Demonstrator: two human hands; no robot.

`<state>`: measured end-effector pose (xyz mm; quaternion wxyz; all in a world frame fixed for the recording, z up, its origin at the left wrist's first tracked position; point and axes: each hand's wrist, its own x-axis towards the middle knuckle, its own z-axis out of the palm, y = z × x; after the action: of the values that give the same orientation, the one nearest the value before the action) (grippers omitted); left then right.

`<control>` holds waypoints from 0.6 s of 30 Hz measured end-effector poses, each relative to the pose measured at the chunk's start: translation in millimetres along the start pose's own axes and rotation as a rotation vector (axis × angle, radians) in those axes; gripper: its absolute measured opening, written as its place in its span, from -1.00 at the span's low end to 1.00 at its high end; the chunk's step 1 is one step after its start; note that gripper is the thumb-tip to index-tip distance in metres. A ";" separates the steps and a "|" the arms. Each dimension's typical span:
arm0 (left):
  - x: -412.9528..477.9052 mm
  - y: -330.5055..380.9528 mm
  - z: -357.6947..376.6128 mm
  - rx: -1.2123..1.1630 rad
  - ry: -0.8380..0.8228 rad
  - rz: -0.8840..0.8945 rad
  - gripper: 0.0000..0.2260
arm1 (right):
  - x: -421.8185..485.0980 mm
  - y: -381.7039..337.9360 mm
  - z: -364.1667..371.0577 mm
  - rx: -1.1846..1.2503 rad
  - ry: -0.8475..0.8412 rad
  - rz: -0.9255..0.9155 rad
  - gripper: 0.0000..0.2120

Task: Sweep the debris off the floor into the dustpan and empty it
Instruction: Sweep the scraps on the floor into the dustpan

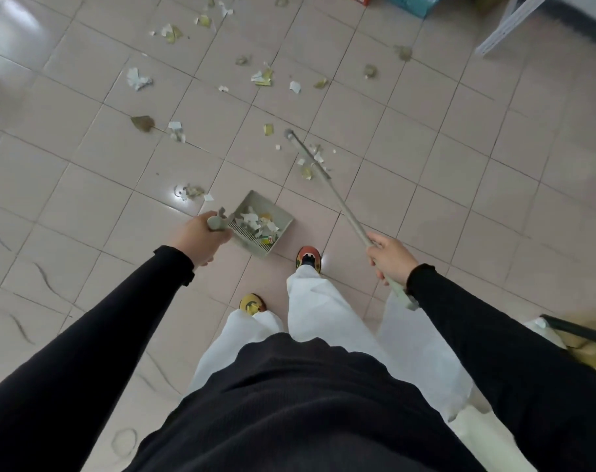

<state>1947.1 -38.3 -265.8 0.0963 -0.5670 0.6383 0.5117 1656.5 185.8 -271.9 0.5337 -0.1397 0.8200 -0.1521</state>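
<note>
Tiled floor (426,137), part swept: left hand (201,240) grips dustpan (255,201), right hand (390,255) grips broom (344,206); next, sweep nearest scraps (308,166) in.

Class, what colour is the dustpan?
The dustpan is pale grey-green, matching the broom; the head view shows it best.

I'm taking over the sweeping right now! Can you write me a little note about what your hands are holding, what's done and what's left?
The left hand grips the handle of the dustpan, held low by the front foot.
The right hand grips the broom, whose head reaches forward beside a small pile of scraps.
Done: some paper bits already lie in the dustpan.
Left: that pile, the crumpled paper, the leaf and many bits farther ahead on the tiles; then empty the dustpan.
</note>
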 end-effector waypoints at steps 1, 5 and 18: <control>7.4 11.6 3.5 0.010 -0.009 0.006 -0.82 | 12.1 -3.8 -10.9 0.007 0.025 0.003 -0.47; 36.4 60.6 19.6 0.020 -0.034 0.014 -0.84 | 65.4 -23.6 -58.8 -0.013 0.083 0.032 -0.46; 103.4 180.8 58.4 -0.064 -0.010 -0.087 -0.95 | 132.5 -42.6 -105.9 -0.288 -0.144 0.096 -0.53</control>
<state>1736.7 -88.6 -266.8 0.1034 -0.5944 0.5960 0.5299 1510.3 105.6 -324.6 0.5721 -0.1857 0.7988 0.0030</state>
